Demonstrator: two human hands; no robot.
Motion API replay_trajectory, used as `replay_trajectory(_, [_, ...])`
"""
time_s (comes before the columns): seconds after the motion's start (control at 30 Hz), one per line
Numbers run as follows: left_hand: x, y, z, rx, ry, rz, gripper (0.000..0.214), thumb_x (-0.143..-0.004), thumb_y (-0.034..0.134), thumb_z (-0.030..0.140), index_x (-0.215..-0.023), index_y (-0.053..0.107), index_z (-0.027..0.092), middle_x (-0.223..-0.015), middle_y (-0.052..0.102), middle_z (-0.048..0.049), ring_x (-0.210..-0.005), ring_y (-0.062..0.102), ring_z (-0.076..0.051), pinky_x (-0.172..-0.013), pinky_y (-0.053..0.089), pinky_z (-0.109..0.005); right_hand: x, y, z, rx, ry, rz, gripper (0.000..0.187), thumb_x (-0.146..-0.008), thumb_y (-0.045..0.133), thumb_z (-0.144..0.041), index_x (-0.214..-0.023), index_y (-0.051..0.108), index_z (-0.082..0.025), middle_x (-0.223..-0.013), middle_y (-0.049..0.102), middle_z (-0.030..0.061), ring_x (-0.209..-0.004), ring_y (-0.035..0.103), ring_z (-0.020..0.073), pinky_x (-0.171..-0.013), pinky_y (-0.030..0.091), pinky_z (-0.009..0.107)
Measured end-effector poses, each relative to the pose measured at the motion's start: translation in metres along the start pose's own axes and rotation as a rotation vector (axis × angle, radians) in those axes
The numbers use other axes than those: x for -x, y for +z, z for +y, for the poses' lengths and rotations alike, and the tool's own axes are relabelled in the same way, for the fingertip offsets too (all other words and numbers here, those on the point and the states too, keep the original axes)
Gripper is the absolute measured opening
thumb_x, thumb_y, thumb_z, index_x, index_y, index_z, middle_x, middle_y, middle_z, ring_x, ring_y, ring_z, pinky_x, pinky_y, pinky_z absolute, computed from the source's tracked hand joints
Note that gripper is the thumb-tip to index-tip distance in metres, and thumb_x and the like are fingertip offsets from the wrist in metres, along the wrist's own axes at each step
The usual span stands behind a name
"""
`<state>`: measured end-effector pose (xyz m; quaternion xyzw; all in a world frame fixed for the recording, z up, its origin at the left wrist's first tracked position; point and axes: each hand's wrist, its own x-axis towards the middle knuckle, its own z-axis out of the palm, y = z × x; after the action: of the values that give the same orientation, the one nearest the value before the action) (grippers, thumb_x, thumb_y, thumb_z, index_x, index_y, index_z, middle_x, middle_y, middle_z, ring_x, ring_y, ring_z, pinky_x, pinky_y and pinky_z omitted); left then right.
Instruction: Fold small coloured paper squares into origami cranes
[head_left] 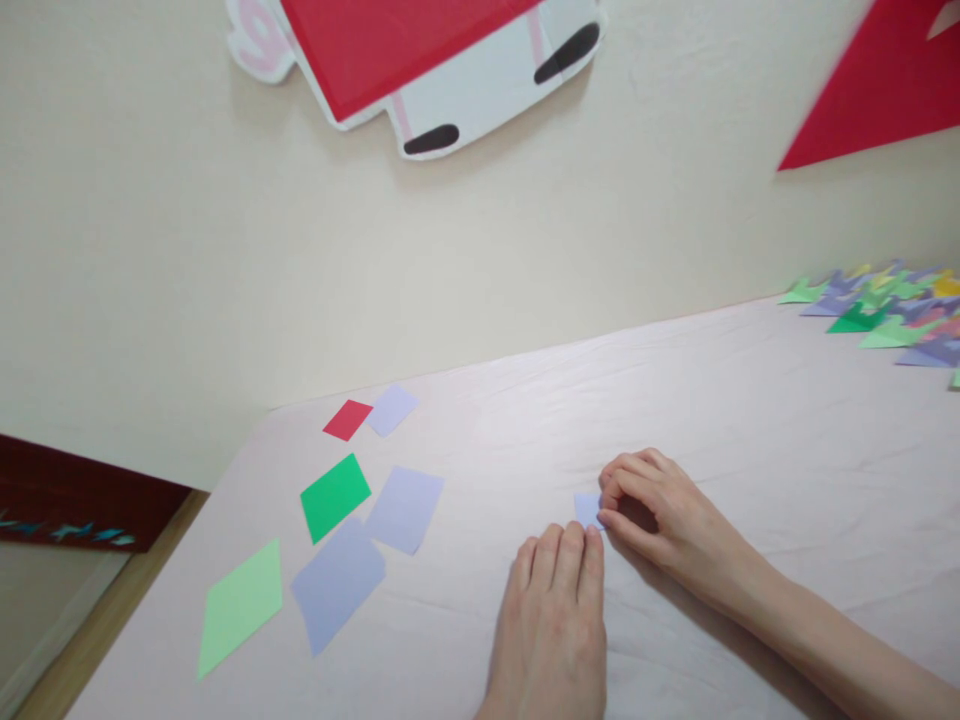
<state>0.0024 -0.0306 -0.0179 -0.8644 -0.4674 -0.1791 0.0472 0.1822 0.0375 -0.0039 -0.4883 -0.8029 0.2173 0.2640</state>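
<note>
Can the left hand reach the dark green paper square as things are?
Probably yes. The left hand rests flat on the table, and only flat lavender sheets lie between it and the dark green paper square. The right hand pinches a small lavender piece.

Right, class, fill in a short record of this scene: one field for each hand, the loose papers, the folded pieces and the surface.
Surface: table under a pale cloth
Right hand: fingertips pinch the small lilac paper
Left hand: flat on the cloth, fingertips close to that paper
Loose sheets: red, green, light green, three lilac, left of the hands
Folded pieces: mixed colours, far right of the table
</note>
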Motion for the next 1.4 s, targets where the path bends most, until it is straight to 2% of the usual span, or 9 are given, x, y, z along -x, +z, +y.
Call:
replay_trajectory(0.5, [0.000, 0.004, 0.004, -0.087, -0.011, 0.028, 0.048, -0.077, 0.046, 0.006, -0.123, 0.059, 0.009, -0.119, 0.064, -0.0072, -0.109, 0.051, -0.024, -0.096, 0.039, -0.039, 0.001, 0.001, 0.000, 0.026, 0.017, -0.016, 0.012, -0.086, 0.051, -0.015, -0.076, 0.052, -0.021, -0.083, 0.061, 0.0048, -0.083, 0.051, 0.0226, -0.076, 0.040, 0.039])
replay_trajectory(0.67, [-0.001, 0.007, 0.003, -0.111, -0.015, 0.062, 0.045, -0.079, 0.046, 0.005, -0.120, 0.062, 0.010, -0.119, 0.066, -0.0055, -0.109, 0.052, -0.024, -0.095, 0.040, -0.038, 0.004, 0.000, -0.002, 0.002, 0.015, 0.003, 0.011, -0.089, 0.046, -0.016, -0.084, 0.054, -0.022, -0.088, 0.061, 0.0050, -0.086, 0.051, 0.0228, -0.078, 0.041, 0.039])
replay_trajectory(0.73, [-0.002, 0.006, 0.003, -0.121, -0.009, 0.067, 0.043, -0.080, 0.046, 0.006, -0.119, 0.063, 0.011, -0.118, 0.067, -0.0051, -0.107, 0.053, -0.024, -0.093, 0.040, -0.038, 0.006, 0.000, -0.004, 0.007, 0.023, 0.010, 0.008, -0.086, 0.050, -0.017, -0.088, 0.055, -0.023, -0.091, 0.062, 0.0047, -0.090, 0.051, 0.0236, -0.080, 0.041, 0.039])
replay_trajectory(0.83, [-0.004, 0.004, 0.003, -0.141, 0.004, 0.089, 0.040, -0.081, 0.046, 0.007, -0.117, 0.064, 0.010, -0.115, 0.068, -0.0051, -0.106, 0.054, -0.023, -0.092, 0.040, -0.037, 0.008, 0.002, -0.007, 0.044, 0.046, 0.023, 0.013, -0.079, 0.056, -0.015, -0.088, 0.057, -0.023, -0.094, 0.062, 0.0042, -0.093, 0.052, 0.0246, -0.082, 0.041, 0.039])
replay_trajectory(1.0, [-0.004, 0.003, 0.004, -0.163, 0.010, 0.092, 0.038, -0.083, 0.048, 0.008, -0.117, 0.064, 0.010, -0.115, 0.067, -0.0060, -0.106, 0.055, -0.023, -0.092, 0.041, -0.037, 0.006, 0.006, -0.008, 0.063, 0.088, 0.004, 0.017, -0.075, 0.056, -0.011, -0.088, 0.057, -0.022, -0.093, 0.061, 0.0034, -0.092, 0.051, 0.0244, -0.081, 0.039, 0.039])
replay_trajectory(1.27, [0.005, 0.008, 0.003, -0.212, -0.009, 0.058, 0.038, -0.083, 0.052, 0.012, -0.119, 0.064, 0.010, -0.115, 0.067, -0.0092, -0.110, 0.054, -0.026, -0.091, 0.045, -0.040, 0.003, 0.003, -0.006, -0.011, 0.114, -0.030, 0.026, -0.072, 0.049, -0.004, -0.088, 0.057, -0.023, -0.093, 0.062, 0.0043, -0.091, 0.050, 0.0244, -0.080, 0.039, 0.040])
replay_trajectory(1.4, [0.006, 0.009, 0.003, -0.219, -0.011, 0.085, 0.038, -0.082, 0.050, 0.010, -0.117, 0.065, 0.009, -0.117, 0.067, -0.0090, -0.111, 0.054, -0.025, -0.090, 0.047, -0.039, 0.003, 0.000, -0.001, -0.087, 0.114, -0.040, 0.034, -0.068, 0.043, 0.001, -0.089, 0.055, -0.023, -0.092, 0.063, 0.0040, -0.092, 0.050, 0.0237, -0.081, 0.040, 0.039])
